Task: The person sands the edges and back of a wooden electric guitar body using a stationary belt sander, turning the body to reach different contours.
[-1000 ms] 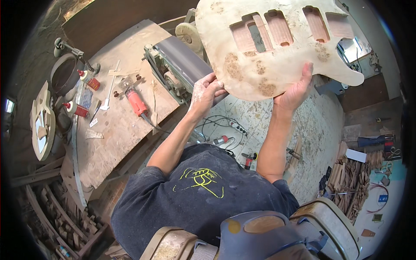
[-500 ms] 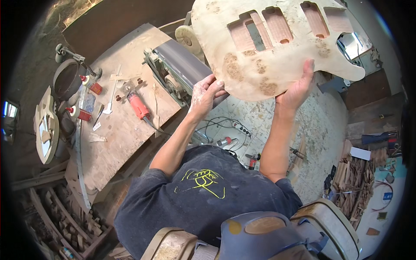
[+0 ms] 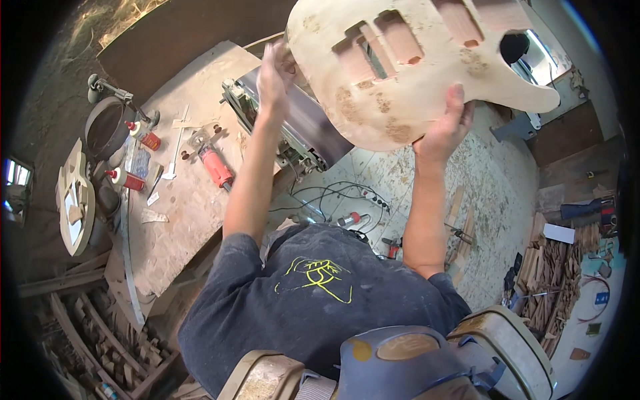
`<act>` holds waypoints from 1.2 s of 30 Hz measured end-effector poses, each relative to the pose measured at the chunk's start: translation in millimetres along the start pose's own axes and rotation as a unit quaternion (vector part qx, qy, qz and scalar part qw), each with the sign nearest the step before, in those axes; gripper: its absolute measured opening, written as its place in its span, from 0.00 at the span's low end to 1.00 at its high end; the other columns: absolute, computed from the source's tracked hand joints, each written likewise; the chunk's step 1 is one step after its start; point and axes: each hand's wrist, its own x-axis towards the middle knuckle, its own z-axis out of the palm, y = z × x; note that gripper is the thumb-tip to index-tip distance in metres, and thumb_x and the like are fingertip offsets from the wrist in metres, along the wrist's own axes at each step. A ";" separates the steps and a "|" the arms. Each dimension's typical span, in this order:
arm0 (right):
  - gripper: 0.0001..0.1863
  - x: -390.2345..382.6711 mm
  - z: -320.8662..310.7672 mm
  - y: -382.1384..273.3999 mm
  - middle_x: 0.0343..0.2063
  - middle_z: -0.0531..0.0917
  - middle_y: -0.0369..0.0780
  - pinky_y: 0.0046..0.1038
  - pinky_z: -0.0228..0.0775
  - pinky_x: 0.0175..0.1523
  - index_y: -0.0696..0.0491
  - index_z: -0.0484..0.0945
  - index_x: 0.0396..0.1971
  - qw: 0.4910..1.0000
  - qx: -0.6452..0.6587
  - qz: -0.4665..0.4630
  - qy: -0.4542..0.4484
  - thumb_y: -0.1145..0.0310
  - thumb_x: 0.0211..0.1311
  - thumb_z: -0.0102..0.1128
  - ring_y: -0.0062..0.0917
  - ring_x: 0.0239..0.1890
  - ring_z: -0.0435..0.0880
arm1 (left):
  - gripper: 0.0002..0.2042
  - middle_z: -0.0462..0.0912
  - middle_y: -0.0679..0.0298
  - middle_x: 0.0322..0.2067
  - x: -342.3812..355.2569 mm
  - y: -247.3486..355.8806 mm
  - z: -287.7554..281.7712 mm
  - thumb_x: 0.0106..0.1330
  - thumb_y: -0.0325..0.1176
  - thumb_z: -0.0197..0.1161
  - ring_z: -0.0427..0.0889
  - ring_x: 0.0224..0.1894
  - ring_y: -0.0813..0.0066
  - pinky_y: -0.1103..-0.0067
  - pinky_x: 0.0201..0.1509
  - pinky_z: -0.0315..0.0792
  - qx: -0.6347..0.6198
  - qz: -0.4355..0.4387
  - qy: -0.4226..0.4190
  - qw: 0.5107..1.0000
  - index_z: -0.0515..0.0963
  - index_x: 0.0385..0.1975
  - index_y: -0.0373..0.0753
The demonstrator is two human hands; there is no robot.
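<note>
A pale wooden electric guitar body (image 3: pixel 427 73) with burl-like brown spots and several routed cavities hangs raised in front of me. My right hand (image 3: pixel 445 130) grips its near edge, thumb on top and fingers underneath. At the body's left edge is my left hand (image 3: pixel 273 80), smeared by motion and pointing upward. Whether its fingers close on the edge I cannot make out. Below and behind that hand stands a belt sander (image 3: pixel 310 127) with a wide dark belt, partly hidden by my arm and the guitar body.
On the wooden workbench (image 3: pixel 180 233) lie a red power tool (image 3: pixel 215 165), a caliper (image 3: pixel 179 143) and two glue bottles (image 3: pixel 127 179). Another guitar body (image 3: pixel 75 220) stands at far left. Cables (image 3: pixel 327 193) trail over the floor. Wood offcuts (image 3: pixel 550 287) are stacked at right.
My left hand has moved up and left along the guitar body's edge. The body has shifted slightly left and tilted, still in my right hand. More of the sander's belt shows.
</note>
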 end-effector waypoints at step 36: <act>0.27 -88.3 -49.8 100.5 0.51 0.80 0.39 0.28 0.68 0.59 0.59 0.76 0.56 0.956 -0.205 0.119 -0.173 0.56 0.66 0.69 0.25 0.52 0.78 | 0.26 0.78 0.52 0.16 107.2 55.4 5.7 0.73 0.49 0.53 0.79 0.20 0.62 0.67 0.31 0.71 0.418 0.289 -0.059 0.859 0.80 0.18 0.35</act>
